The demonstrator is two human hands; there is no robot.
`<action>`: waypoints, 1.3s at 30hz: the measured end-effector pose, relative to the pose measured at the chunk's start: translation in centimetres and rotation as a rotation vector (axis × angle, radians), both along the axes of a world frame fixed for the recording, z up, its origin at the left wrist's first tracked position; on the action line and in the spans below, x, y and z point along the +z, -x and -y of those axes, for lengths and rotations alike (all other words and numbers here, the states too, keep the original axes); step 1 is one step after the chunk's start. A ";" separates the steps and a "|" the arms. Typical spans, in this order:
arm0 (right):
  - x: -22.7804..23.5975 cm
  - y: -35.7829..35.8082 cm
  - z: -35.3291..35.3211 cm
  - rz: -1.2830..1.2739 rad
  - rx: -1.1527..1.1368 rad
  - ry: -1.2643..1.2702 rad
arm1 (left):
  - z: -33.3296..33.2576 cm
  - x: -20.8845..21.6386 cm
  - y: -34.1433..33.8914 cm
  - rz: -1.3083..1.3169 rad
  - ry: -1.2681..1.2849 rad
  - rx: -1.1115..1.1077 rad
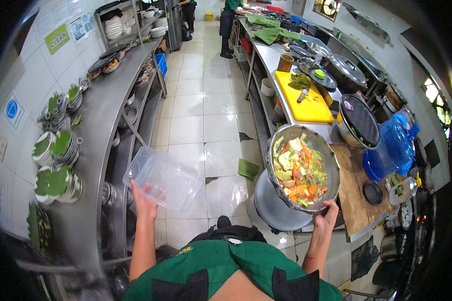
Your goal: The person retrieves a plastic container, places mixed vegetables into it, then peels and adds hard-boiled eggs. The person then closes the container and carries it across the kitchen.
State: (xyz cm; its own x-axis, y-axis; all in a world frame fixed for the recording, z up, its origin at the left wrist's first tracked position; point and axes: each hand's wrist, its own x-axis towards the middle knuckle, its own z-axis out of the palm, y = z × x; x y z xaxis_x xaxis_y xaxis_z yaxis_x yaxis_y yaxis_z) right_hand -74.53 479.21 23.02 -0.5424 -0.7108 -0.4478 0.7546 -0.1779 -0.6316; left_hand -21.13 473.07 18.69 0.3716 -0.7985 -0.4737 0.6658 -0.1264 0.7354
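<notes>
Clear plastic container: a rectangular, see-through piece (pixel 168 178) held over the floor tiles (pixel 186 128), on the person's left. Its long axis slants from upper left to lower right, so the right end points partly back toward the body. No food shows in it.
Left hand: the left hand (pixel 146 199) holds the container at its near-left side — fingers parted and showing through the plastic, thumb by the edge. How firm the hold is, I cannot tell.
Metal bowl: a wide, round vessel (pixel 332 160) on the person's right, mouth upward; any slight tilt is hard to judge.
Right hand: the right hand (pixel 327 213) is curled around the bowl's near-right rim, thumb on top. The fingers underneath are mostly hidden.
Cut vegetables: a mix (pixel 299 173) of orange, pale and green pieces inside the bowl.
Container to bowl: apart, side by side — the bowl lies to the right and a little farther from the body. Left hand is nearer the container, right hand nearer the bowl; the container's right end faces the gap.
Grey tub: a large round form (pixel 271 203) below the bowl in view; whether they touch, I cannot tell.
Leaf piece: a green scrap (pixel 248 169) on the floor, showing between container and bowl.
Yellow cutting board: on the right-hand counter (pixel 311 108), just beyond the bowl.
</notes>
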 end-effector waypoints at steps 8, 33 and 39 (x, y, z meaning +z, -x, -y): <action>1.3 2.1 26.1 0.008 0.012 0.033 | 16.4 -3.0 -4.6 0.163 -0.157 0.220; 0.0 11.9 87.1 -0.568 -0.145 -0.080 | 108.8 0.3 34.9 0.133 0.196 -1.050; -0.5 13.6 102.2 -0.467 -0.120 -0.089 | 121.4 -2.1 43.1 0.132 0.103 -1.238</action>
State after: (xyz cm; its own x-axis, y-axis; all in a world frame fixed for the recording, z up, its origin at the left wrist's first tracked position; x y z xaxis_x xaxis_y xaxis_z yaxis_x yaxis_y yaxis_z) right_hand -88.14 377.02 22.54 -0.7754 -0.6013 -0.1931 0.3642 -0.1760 -0.9145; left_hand -64.20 351.69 16.61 -0.6154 -0.6766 -0.4042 0.0612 -0.5524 0.8314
